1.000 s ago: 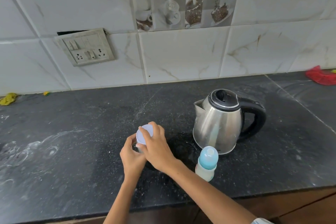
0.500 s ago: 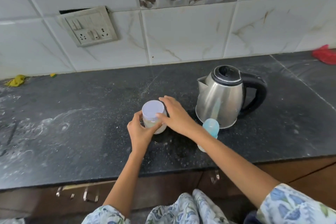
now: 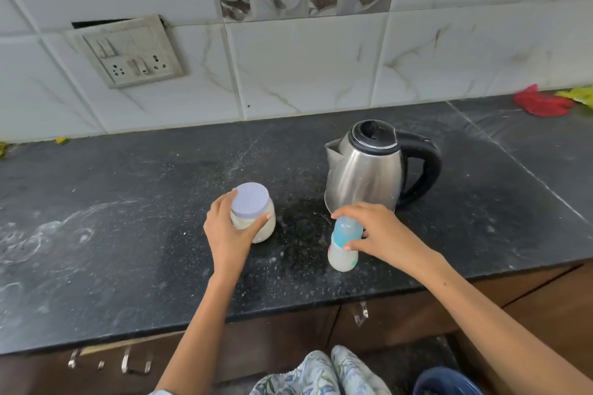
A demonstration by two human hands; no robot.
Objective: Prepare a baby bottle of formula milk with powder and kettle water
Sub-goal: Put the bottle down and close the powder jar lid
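Observation:
A small clear jar of white powder [image 3: 263,225] with a pale lilac lid stands on the black counter [image 3: 128,234]. My left hand [image 3: 227,231] wraps around its left side. To the right stands a baby bottle [image 3: 343,248] with a light blue cap and milky white contents. My right hand [image 3: 382,232] grips the bottle around its cap, thumb in front and fingers behind. Just behind the bottle a steel kettle [image 3: 369,171] stands with its black lid closed, its black handle pointing right and its spout pointing left.
White powder smears mark the counter at the left [image 3: 48,234]. A switch and socket plate [image 3: 128,53] is set in the tiled wall. A red cloth [image 3: 540,102] lies at the far right back. Drawer handles [image 3: 128,362] sit below the counter edge.
My right hand left the jar's lid and moved right onto the baby bottle's cap. My left hand stayed on the jar. The camera view shifted down, then up a little.

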